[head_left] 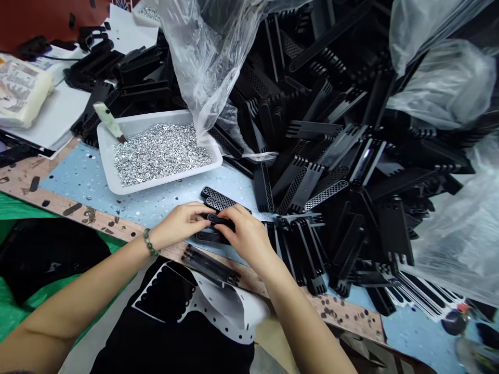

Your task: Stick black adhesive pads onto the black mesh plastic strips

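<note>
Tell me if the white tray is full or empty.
Not empty: the white tray holds a layer of small silver metal pieces covering most of its floor.

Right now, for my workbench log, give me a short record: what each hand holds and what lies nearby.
left hand: holding black perforated plastic part
right hand: holding the same part
tray: white plastic tray
tray contents: small silver metal pieces
beside: heap of black parts; clear plastic bag
</note>
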`<state>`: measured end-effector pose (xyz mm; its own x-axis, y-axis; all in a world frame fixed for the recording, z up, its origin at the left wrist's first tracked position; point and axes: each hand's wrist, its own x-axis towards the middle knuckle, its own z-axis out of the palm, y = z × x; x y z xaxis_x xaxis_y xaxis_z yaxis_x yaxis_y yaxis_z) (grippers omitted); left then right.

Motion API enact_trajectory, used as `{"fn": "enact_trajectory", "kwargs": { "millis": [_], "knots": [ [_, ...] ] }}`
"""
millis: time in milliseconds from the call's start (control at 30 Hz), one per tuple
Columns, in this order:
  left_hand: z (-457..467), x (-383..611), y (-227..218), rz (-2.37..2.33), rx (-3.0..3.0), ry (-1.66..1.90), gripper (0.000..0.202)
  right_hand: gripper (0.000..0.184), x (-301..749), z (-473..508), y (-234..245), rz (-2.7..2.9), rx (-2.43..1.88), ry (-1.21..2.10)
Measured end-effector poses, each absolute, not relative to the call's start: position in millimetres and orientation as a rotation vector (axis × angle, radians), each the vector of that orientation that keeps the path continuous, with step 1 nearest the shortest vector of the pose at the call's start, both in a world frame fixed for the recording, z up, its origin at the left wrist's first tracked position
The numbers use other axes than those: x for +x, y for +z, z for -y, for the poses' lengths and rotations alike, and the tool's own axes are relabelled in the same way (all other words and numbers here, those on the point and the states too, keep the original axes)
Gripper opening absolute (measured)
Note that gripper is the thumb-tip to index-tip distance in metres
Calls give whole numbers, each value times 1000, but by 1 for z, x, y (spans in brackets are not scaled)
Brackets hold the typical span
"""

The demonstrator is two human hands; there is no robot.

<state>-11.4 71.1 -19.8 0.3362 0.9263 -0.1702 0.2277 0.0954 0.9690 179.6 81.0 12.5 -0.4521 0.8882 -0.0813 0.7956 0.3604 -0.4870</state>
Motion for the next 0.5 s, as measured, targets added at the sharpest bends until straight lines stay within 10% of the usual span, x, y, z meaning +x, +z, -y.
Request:
{"fn": "enact_trajectory", "kwargs": {
  "millis": [300, 500],
  "knots": [
    [-75, -2, -24, -1185, 1224, 710, 15, 21, 188, -75, 25, 2555, -1673, 343],
    [-69, -3, -19, -1286, 1389, 659, 21, 10, 221, -69, 20, 2253, -1709, 805]
  ]
}}
